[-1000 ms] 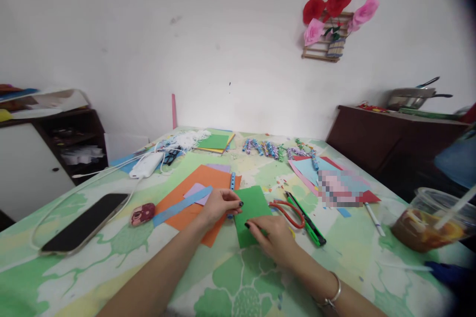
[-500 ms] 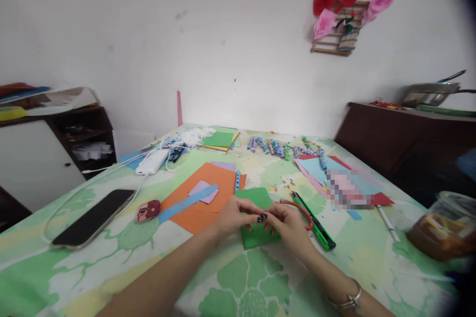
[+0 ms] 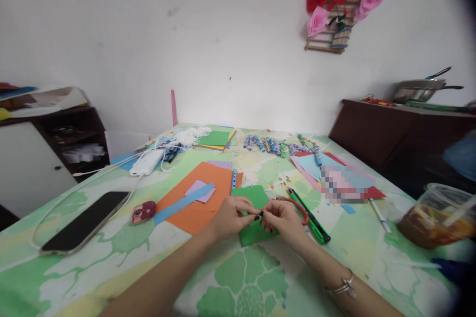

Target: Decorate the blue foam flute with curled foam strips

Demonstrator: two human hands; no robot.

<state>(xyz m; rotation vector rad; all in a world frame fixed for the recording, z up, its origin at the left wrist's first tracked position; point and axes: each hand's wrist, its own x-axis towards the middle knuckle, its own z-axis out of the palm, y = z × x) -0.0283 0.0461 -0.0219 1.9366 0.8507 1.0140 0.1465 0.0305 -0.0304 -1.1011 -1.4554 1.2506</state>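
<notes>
Over a sheet of green paper (image 3: 251,194), my left hand (image 3: 232,217) and my right hand (image 3: 282,219) meet fingertip to fingertip. Both are closed in a pinch; whatever lies between the fingers is too small or hidden to make out. A curved red loop (image 3: 303,212) lies just behind my right hand, partly covered by it. Beside that is a green and black box cutter (image 3: 314,223). To the left of my hands, orange paper (image 3: 219,176) carries a small purple piece of paper (image 3: 203,198) and a blue paper strip (image 3: 182,204).
A phone (image 3: 85,220), a dark red case (image 3: 143,212) and a white power bank (image 3: 147,162) with cables lie left. Rolled paper pieces (image 3: 273,145) line the back. Coloured sheets (image 3: 308,162), a white pen (image 3: 380,215) and a plastic tub (image 3: 431,223) of brown food are at right.
The whole view has shifted slightly, so things appear a little further left. My fingertips stay together over the green paper, with a small change in the right fingers' pose.
</notes>
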